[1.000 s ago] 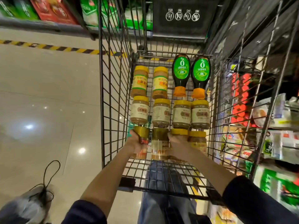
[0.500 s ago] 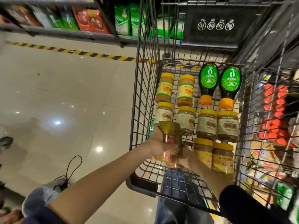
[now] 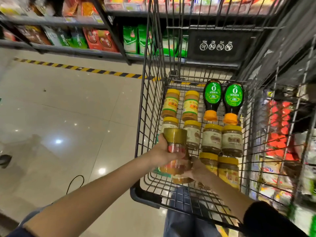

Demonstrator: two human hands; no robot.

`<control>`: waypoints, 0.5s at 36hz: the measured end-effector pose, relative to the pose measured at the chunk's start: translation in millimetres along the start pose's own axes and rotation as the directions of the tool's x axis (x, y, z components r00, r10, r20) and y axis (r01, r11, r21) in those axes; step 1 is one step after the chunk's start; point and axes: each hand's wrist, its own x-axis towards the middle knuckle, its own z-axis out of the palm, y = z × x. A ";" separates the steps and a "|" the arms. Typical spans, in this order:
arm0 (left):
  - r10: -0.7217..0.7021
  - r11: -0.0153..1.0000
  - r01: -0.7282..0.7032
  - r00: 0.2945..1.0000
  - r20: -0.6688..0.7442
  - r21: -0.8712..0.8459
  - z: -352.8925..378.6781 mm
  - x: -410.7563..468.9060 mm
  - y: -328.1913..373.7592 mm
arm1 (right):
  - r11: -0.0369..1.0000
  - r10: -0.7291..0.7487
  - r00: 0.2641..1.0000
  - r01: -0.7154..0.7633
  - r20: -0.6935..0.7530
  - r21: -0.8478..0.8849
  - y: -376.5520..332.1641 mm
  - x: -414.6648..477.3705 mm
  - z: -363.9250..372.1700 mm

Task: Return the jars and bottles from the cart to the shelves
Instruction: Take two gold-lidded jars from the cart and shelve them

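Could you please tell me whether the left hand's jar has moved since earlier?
Yes: the jar rose; its gold lid now overlaps the leftmost middle-row jar, previously above it.

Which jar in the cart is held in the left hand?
The jar with the dull gold lid, at the near left of the cart. The left hand grips its body; the yellow-lidded jars lie on the wire floor.

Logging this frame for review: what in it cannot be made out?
1. Head view: the lower jar, held by the right hand, is largely hidden by the gold-lidded jar that the left hand grips.
2. Head view: the print on the yellow-lidded jars in the cart is too small and blurred to read.
3. Head view: the goods on the right-hand shelves are blurred behind the cart's wires.
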 end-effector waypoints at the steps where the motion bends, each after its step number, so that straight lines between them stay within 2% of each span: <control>1: 0.012 1.000 -0.012 1.000 0.003 -0.003 -0.7 -6.0 3.1 | 1.000 -0.023 1.000 0.023 0.011 0.005 -3.2 -8.1 -3.8; 4: 0.050 0.999 -0.050 0.998 0.025 -0.007 -3.1 -28.2 16.8 | 0.995 -0.090 0.996 0.089 0.018 0.037 -11.8 -35.8 -14.2; 11: 0.186 0.982 -0.186 0.982 0.024 -0.028 -7.5 -89.4 61.1 | 0.948 -0.258 0.964 0.266 -0.068 0.173 -47.5 -123.5 -46.5; 14: 0.274 0.962 -0.274 0.962 0.013 0.004 -6.1 -115.1 86.1 | 0.907 -0.342 0.925 0.371 -0.164 0.201 -65.8 -160.3 -64.7; 18: 0.403 0.912 -0.404 0.915 0.025 0.074 -2.3 -145.1 125.2 | 0.848 -0.460 0.830 0.516 -0.316 0.119 -84.9 -204.9 -88.0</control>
